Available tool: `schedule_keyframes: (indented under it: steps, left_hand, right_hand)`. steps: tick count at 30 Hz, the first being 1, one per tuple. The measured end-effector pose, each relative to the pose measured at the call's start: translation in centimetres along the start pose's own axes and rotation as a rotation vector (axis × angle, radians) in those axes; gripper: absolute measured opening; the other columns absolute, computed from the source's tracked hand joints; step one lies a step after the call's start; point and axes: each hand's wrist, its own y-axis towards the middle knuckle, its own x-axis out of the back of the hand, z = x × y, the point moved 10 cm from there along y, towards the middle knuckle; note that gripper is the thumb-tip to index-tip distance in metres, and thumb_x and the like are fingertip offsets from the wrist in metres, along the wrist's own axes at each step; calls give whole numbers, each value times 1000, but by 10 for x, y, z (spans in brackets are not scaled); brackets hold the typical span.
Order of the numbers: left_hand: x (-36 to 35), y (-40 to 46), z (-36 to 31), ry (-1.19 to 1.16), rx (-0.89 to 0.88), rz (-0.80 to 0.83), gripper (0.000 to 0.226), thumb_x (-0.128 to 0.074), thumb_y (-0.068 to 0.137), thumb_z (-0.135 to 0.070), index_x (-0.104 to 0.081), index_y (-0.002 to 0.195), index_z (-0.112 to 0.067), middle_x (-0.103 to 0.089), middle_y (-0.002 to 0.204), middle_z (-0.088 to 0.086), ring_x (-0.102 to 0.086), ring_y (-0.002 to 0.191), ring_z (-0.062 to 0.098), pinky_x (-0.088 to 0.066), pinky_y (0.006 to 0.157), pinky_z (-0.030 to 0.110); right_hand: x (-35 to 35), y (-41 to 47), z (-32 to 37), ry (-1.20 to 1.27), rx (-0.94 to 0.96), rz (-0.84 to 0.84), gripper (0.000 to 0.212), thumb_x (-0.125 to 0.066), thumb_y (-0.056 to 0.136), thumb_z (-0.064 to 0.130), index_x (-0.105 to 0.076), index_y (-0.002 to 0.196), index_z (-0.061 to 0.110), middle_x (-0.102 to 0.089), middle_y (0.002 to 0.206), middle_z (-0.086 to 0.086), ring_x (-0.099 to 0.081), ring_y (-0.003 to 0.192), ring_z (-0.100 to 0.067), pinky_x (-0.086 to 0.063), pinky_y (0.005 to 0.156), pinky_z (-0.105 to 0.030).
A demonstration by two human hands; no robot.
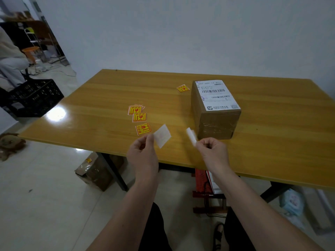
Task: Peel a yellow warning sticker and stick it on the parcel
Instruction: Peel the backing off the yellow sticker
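The parcel (213,122) is a brown cardboard box with a white shipping label on top, standing on the wooden table (101,98). My left hand (143,154) pinches a white square sheet (162,135) with faint red print showing through. My right hand (213,152) pinches a second white piece (191,136), seen nearly edge-on, just in front of the parcel. The two pieces are apart; I cannot tell which is the sticker and which the backing. Yellow warning stickers lie on the table: a small stack (135,109), two singles (139,117) (143,128), and one (183,88) left of the parcel.
A black plastic crate (34,97) stands on the floor at the left. Cardboard boxes (94,171) and a red object (202,180) sit under the table. A person sits at the far left (10,58). A bag (292,201) lies on the floor at the right.
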Motion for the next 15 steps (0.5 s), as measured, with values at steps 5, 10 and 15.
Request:
schedule_keyframes:
  steps: [5,10,15]
  left_hand:
    - [0,4,-1,-12,5,42,13,-64,87,-18,-69,76,-23,-66,78,-8,-58,72,1,-46,60,11]
    - [-8,-1,-4,-19,-6,113,14,-66,85,-18,-69,75,-26,-67,76,-12,-60,68,-6,-45,63,12]
    - [-22,-6,-8,-14,-55,204,9,-66,84,-13,-71,77,-15,-64,70,-4,-57,57,-10,-44,57,1]
  right_hand:
    - [-14,12,1,-39,-7,33,18,-63,85,11,-61,68,7,-53,67,-1,-48,64,-10,-42,65,-17]
    - [-26,17,8,-94,10,110,19,-63,87,13,-68,105,11,-61,90,3,-57,87,-11,-46,80,-25]
    - [-36,-2,4,55,-172,246,34,-56,91,33,-64,69,8,-50,56,0,-41,49,-11,-31,43,-21]
